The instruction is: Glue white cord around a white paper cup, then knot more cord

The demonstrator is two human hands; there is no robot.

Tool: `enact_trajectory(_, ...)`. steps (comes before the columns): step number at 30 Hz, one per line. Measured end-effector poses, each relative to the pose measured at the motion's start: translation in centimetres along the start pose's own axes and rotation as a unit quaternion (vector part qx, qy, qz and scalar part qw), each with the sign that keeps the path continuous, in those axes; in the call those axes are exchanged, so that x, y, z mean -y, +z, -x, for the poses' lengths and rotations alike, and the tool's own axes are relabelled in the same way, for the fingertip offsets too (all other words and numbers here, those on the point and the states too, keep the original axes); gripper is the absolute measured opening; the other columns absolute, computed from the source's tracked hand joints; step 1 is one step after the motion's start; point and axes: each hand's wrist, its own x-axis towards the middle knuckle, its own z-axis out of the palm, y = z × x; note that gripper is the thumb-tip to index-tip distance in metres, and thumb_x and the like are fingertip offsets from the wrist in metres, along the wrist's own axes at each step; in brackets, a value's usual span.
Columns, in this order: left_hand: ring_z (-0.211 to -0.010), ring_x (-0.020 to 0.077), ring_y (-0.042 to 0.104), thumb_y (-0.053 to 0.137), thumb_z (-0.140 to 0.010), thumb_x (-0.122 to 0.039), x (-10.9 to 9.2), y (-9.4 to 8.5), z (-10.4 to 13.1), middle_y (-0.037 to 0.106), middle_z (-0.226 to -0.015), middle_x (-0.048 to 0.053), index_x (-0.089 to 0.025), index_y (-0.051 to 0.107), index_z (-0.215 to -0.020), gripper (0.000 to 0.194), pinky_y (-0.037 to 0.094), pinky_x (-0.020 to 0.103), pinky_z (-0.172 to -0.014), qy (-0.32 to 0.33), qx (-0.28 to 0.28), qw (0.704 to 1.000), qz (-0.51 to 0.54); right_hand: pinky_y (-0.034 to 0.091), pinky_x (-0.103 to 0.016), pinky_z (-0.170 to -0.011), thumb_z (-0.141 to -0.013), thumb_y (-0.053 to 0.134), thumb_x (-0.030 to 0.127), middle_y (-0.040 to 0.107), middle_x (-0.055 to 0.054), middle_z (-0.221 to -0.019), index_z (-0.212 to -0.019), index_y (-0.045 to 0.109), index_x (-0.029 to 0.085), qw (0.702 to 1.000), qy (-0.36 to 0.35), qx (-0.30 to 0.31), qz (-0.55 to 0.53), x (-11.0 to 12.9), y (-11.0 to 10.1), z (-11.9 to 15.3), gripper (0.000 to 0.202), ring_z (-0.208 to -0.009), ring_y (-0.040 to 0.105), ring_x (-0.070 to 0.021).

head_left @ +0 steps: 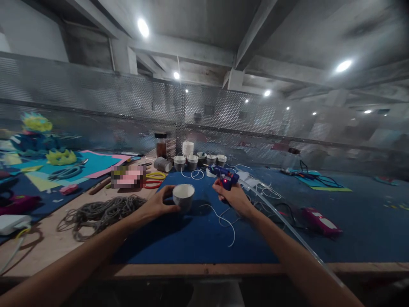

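Note:
My left hand [164, 201] grips a small pale cup [184, 197] by its left side, fingers and thumb round it, just over the blue mat [191, 251]. In my right hand [233, 194] is a dark blue glue gun [226, 175] with a red light lit, its nozzle pointing away to the left. A long clear glue stick [287, 228] runs from the back of the gun past my right forearm. Loose white cord [228, 221] lies on the mat between my arms. Behind the gun stands a row of several small grey cups [192, 162].
A stack of white cups [188, 148], a dark-lidded jar [161, 146] and a twine spool [162, 164] stand at the back. Left lie grey cord [102, 213], scissors [68, 170] and coloured sheets [99, 161]. A magenta device [321, 221] lies right. A perforated metal screen [204, 111] bounds the table.

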Motion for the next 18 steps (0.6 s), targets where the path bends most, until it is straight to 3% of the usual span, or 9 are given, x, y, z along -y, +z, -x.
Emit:
enact_trajectory(2,-0.127,0.0353,0.052,0.088,-0.054,-0.035,-0.9,0.1,0.7,0.056,-0.134,0.018,-0.017,0.053,-0.119,0.077,0.039,0.051,-0.107,0.016,-0.021,0.999,-0.026,0.047,-0.026,-0.057,-0.079,0.066,0.044,0.058,0.001,-0.073,-0.094,0.062,0.019,1.0,-0.004,0.003,-0.006,0.0,0.2,0.1,0.03,-0.055,0.052,-0.0113)
enact_trajectory(4,-0.13,0.034,0.048,0.086,-0.058,-0.038,-2.2,0.2,2.0,0.055,-0.135,0.016,-0.02,0.052,-0.121,0.074,0.038,0.05,-0.108,0.051,-0.085,0.992,-0.083,0.046,-0.026,-0.057,-0.081,0.064,0.044,0.058,0.0,-0.076,-0.097,0.061,0.019,1.0,-0.013,0.004,-0.004,0.2,0.5,0.2,0.03,-0.056,0.052,-0.0111)
enact_trajectory(7,-0.121,0.0304,0.054,0.074,-0.074,-0.041,-4.6,1.2,4.5,0.059,-0.128,0.01,-0.023,0.057,-0.114,0.047,0.04,0.047,-0.104,0.107,-0.191,0.968,-0.125,0.047,-0.027,-0.059,-0.082,0.063,0.043,0.06,-0.001,-0.08,-0.1,0.06,0.019,1.0,-0.02,-0.003,0.015,0.6,0.8,0.4,0.029,-0.057,0.053,-0.0118)
enact_trajectory(8,-0.115,0.0293,0.058,0.07,-0.078,-0.04,-5.3,1.9,5.2,0.063,-0.121,0.009,-0.023,0.059,-0.111,0.039,0.043,0.045,-0.101,0.107,-0.198,0.968,-0.111,0.048,-0.027,-0.06,-0.082,0.063,0.043,0.061,-0.001,-0.081,-0.1,0.06,0.019,0.999,-0.023,-0.006,0.026,0.8,1.0,0.4,0.029,-0.057,0.053,-0.0124)
enact_trajectory(10,-0.101,0.0288,0.063,0.068,-0.08,-0.04,-6.4,3.7,6.1,0.068,-0.108,0.007,-0.023,0.063,-0.101,0.028,0.047,0.043,-0.093,0.095,-0.143,0.983,-0.07,0.049,-0.03,-0.063,-0.084,0.062,0.044,0.062,-0.001,-0.076,-0.098,0.061,0.019,0.998,-0.032,-0.012,0.05,1.0,1.4,0.4,0.029,-0.058,0.055,-0.0144)
enact_trajectory(12,-0.1,0.0291,0.064,0.067,-0.081,-0.037,-6.9,5.9,6.0,0.069,-0.107,0.008,-0.022,0.064,-0.103,0.027,0.048,0.043,-0.092,0.086,-0.075,0.993,-0.018,0.051,-0.033,-0.074,-0.085,0.06,0.046,0.064,-0.002,-0.076,-0.097,0.064,0.019,0.997,-0.05,-0.026,0.059,1.2,1.8,0.4,0.029,-0.067,0.06,-0.0179)
enact_trajectory(15,-0.113,0.0282,0.059,0.065,-0.084,-0.035,-6.9,8.8,4.4,0.065,-0.121,0.011,-0.02,0.06,-0.114,0.034,0.044,0.041,-0.099,0.087,-0.018,0.995,0.056,0.046,-0.039,-0.095,-0.086,0.061,0.047,0.07,-0.006,-0.099,-0.1,0.067,0.021,0.995,-0.076,-0.048,0.047,1.3,2.4,0.6,0.031,-0.096,0.063,-0.0238)
enact_trajectory(18,-0.119,0.0259,0.055,0.061,-0.086,-0.031,-6.7,10.7,2.3,0.063,-0.126,0.012,-0.019,0.057,-0.118,0.035,0.041,0.039,-0.102,0.08,0.002,0.99,0.119,0.043,-0.041,-0.102,-0.087,0.059,0.046,0.068,-0.006,-0.115,-0.103,0.068,0.022,0.994,-0.087,-0.053,0.038,1.5,2.7,0.8,0.031,-0.11,0.061,-0.0252)
